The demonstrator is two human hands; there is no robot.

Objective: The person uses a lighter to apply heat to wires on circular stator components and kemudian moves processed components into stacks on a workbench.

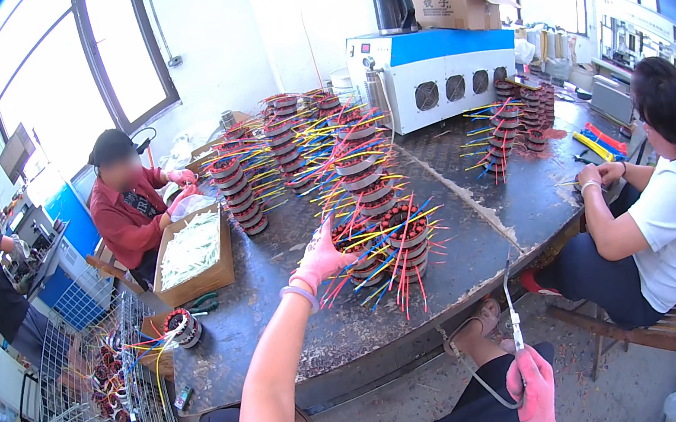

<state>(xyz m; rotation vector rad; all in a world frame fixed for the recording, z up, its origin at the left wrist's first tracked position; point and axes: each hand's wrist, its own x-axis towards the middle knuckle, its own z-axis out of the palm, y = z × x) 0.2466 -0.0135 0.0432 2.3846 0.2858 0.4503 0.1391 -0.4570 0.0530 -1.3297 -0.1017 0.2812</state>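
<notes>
My left hand (323, 258), in a pink glove, reaches over the table to the left side of a front stack of wound motor stators (367, 269). Its thumb and index finger are spread apart at the red wires; some fingertips are hidden. Beside that stack stands another short pile of stators (409, 244) with red, yellow and blue leads sticking out. Low at the right, my gloved right hand (533, 387) is closed round the lower end of a slim metal tool (514, 316). The tool points upward past the table edge, and a grey cable loops beside it.
Taller stator stacks (362, 164) fill the table's middle. A carton of pale sleeves (196, 254), a single stator (183, 328) and pliers (203, 303) lie left. A blue-white machine (440, 78) stands behind. One person (132, 207) sits left, another (659, 198) right. A wire cage (113, 402) stands lower left.
</notes>
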